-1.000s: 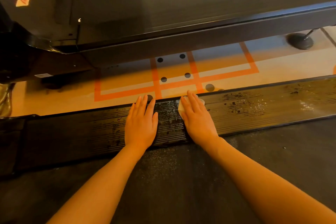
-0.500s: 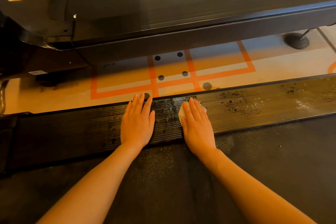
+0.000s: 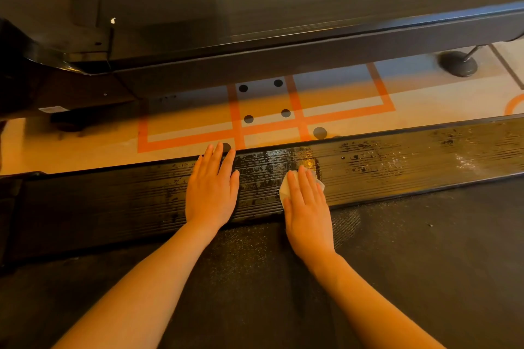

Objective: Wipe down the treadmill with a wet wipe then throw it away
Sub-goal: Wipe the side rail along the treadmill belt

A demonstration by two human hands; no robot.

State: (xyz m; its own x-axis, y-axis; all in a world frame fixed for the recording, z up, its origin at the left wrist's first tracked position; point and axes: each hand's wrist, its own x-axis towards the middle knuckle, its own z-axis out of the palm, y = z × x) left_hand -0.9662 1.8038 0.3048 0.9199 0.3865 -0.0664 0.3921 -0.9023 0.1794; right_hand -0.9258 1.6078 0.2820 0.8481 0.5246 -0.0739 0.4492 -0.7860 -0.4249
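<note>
A black ribbed side rail [image 3: 397,167] of the treadmill runs across the view, streaked with wet patches. Below it lies the dark running belt [image 3: 283,292]. My right hand [image 3: 307,207] lies flat with straight fingers and presses a white wet wipe [image 3: 285,188] onto the rail; only the wipe's edges show beside my fingers. My left hand [image 3: 211,187] rests flat on the rail to the left, fingers straight, holding nothing.
A second treadmill [image 3: 283,8] stands beyond the rail, with a round foot [image 3: 458,63] at the right. Between the two machines the pale floor [image 3: 85,136] carries orange lines and black dots.
My right hand has slid the wipe back toward me across the rail, leaving a wet shiny patch ahead of it. My left hand stays where it was.
</note>
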